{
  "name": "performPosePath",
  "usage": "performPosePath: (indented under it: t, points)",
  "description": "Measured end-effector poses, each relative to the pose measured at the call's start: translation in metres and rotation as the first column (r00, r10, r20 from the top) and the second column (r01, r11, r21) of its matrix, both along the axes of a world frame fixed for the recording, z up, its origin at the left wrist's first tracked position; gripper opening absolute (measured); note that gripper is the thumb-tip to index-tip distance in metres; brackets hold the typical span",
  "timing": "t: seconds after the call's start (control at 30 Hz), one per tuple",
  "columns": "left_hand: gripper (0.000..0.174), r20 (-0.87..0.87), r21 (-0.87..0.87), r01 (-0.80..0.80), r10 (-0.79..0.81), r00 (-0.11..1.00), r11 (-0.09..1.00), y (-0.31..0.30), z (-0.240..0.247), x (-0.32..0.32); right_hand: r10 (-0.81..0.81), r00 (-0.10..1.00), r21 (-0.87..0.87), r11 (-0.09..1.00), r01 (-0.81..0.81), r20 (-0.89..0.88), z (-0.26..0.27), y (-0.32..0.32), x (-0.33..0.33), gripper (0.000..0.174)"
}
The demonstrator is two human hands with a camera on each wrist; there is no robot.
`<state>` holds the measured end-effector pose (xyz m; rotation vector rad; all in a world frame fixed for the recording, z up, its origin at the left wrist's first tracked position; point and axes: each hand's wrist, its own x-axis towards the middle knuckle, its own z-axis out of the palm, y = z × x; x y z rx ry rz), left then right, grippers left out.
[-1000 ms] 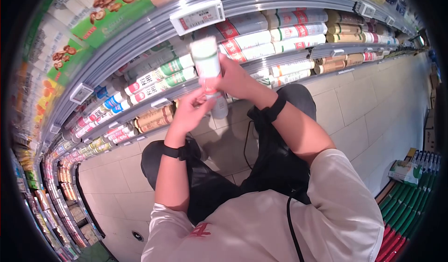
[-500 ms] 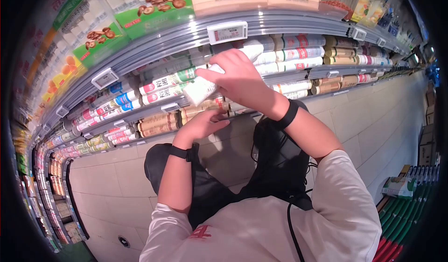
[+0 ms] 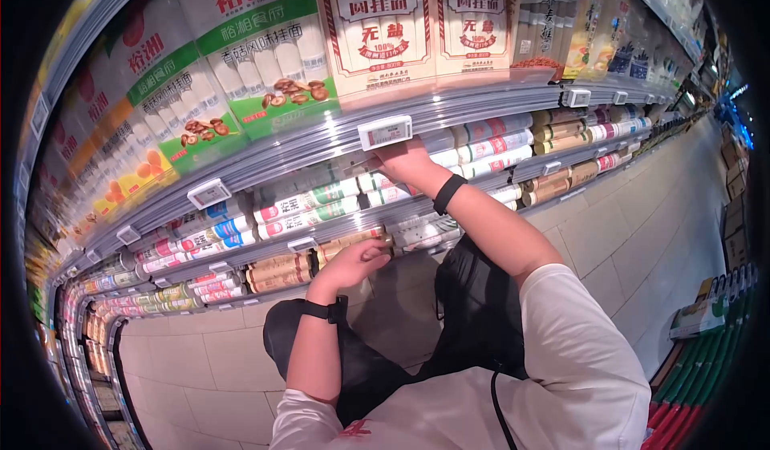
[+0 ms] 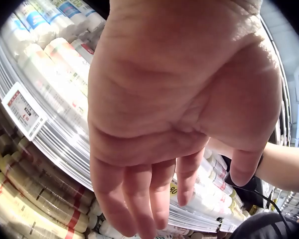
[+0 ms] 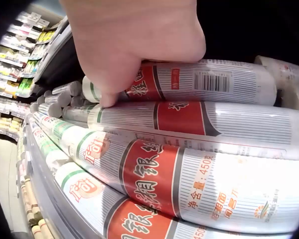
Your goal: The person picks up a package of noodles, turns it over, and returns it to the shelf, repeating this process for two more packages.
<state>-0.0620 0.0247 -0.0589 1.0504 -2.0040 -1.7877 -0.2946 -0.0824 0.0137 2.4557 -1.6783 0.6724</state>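
1 sec ago both hands hold the noodle pack [image 5: 209, 82] upright in front of the shelves. Now it lies flat on top of the red-banded stack, w/ the right hand [image 3: 401, 165] reaching in under the price tag [image 3: 385, 131], fingers curled over it. The left hand [image 3: 357, 257] is off the pack & lower, open by the brown packs [image 3: 277, 269].
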Motion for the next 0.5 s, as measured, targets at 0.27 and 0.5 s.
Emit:
performPosePath:
  t: [0.27,0.5]
  points:
    - [0.036,0.046,-0.004,-0.006,0.006,0.999,1.000,-0.002,-0.007,0.004,-0.020,0.999,-0.048,0.999,0.018,-0.046,0.005,-0.003,-0.003,0.051]
    - [0.036,0.016,-0.009,-0.025,0.026,1.000,1.000,0.001,-0.001,0.008,-0.107,0.974,0.125,0.989,0.083,0.200,0.007,-0.006,-0.019,0.057]
